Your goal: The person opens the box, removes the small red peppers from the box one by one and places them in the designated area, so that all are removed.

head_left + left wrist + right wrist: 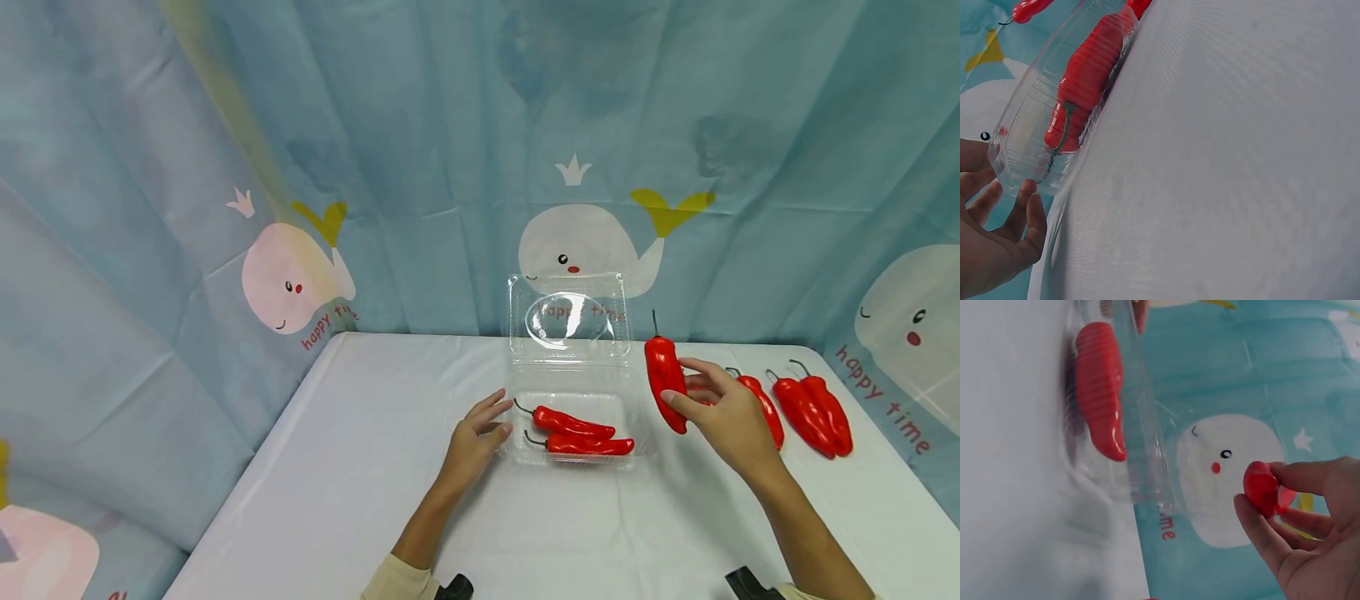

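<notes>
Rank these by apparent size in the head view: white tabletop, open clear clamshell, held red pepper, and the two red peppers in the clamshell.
1. White tabletop
2. Open clear clamshell
3. Held red pepper, perhaps helped by nearness
4. Rear clamshell pepper and front clamshell pepper: too alike to rank

Curtain [435, 108]: pale blue cloth, creased, hanging behind the far edge of the table [337, 467] and beyond its left and right edges.
Whales: a white whale [577, 242] past the far edge, a pinkish whale [285, 279] by the far left corner — both crowned, "happy time" lettering [330, 325] beneath.
Tabletop: white, far corners rounded.
Streak [225, 92]: yellowish — slanting down toward the far left corner.
</notes>
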Demonstrator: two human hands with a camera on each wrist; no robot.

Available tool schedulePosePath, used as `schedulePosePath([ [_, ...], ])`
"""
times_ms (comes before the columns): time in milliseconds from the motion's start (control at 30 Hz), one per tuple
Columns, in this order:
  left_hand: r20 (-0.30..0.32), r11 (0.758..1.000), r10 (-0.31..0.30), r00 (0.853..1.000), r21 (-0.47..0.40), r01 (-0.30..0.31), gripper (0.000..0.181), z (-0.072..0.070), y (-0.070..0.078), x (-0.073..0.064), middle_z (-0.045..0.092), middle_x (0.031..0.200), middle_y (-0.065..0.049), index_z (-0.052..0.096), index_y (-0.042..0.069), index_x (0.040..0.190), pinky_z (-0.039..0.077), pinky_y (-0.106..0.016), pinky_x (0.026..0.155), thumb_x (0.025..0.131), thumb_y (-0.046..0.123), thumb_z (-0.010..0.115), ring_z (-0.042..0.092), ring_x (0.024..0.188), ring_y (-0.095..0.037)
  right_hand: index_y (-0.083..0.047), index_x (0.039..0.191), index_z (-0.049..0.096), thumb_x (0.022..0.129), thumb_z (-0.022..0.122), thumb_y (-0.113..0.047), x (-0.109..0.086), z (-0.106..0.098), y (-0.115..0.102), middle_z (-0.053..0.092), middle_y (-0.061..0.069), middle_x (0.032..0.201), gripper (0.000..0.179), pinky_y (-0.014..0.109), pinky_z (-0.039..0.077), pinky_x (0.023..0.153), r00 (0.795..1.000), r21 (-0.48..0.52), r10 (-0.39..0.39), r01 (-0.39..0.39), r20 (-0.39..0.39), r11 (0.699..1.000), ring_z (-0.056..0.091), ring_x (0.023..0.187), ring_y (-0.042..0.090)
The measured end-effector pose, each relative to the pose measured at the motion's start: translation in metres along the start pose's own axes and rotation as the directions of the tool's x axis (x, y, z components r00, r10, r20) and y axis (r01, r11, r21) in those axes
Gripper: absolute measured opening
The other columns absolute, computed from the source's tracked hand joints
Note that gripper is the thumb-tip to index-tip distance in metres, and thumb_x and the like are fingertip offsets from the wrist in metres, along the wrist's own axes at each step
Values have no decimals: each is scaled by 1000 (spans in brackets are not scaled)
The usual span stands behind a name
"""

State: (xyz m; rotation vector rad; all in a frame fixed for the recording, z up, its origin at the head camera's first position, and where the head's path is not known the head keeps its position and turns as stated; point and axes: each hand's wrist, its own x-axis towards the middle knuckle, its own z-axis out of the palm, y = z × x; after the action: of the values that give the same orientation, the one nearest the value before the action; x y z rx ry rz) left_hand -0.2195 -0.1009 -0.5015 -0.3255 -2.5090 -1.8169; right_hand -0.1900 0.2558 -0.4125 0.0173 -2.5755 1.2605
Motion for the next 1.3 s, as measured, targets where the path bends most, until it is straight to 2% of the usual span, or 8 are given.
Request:
schedulePosePath([
  [133,-1,1000,-6,1000,-1,6,42,0,-1,0,48,164,1,65,9,146,57,-23,96,105,14,65,67,126,-32,-5,155,51,99,76,-35,-3,-6,4,64,30,131,69,28,60,65,1000,-3,24,-24,-8,1000,66,113,46],
  [367,-5,1000,6,1000,-1,-6,41,0,-1,1,49,164,0,66,9,145,58,-26,98,105,15,65,68,124,-30,-4,157,48,99,76,-35,-5,-13,13,59,32,136,72,51,66,72,997,9,80,-80,12,997,63,118,52],
  [467,-3,1000,2,1000,-1,-2,41,0,-2,1,49,164,1,66,9,145,57,-26,99,105,15,65,68,124,-29,-3,158,45,99,77,-35,-6,-15,18,57,33,138,74,55,65,74,994,6,109,-109,26,994,61,121,53],
  [800,-8,1000,3,1000,-2,-3,40,0,-1,-1,49,164,-1,66,9,145,58,-27,97,105,15,65,68,124,-31,-3,159,44,100,75,-35,-10,-25,30,60,33,136,74,36,66,69,993,-25,119,-119,20,993,64,117,50],
  [900,-9,1000,3,1000,-11,-3,40,1,0,-1,49,164,-2,66,10,145,59,-29,98,105,15,65,68,124,-31,-2,160,43,100,74,-35,-10,-28,32,59,34,137,75,38,66,69,992,-40,125,-124,19,991,63,118,52],
  [1133,-13,1000,-1,1000,-7,1,40,1,1,-2,50,163,-1,67,10,144,59,-31,98,104,15,65,68,124,-31,2,161,38,100,75,-33,-7,-39,37,52,38,141,79,53,65,73,984,-54,176,-174,36,983,59,119,58],
  [1300,-12,1000,-8,1000,1,8,40,0,0,-1,49,164,1,67,11,144,59,-31,99,105,15,65,68,124,-30,1,162,37,100,74,-37,-6,-48,41,50,38,141,81,46,65,68,974,-67,225,-222,40,973,58,114,53],
])
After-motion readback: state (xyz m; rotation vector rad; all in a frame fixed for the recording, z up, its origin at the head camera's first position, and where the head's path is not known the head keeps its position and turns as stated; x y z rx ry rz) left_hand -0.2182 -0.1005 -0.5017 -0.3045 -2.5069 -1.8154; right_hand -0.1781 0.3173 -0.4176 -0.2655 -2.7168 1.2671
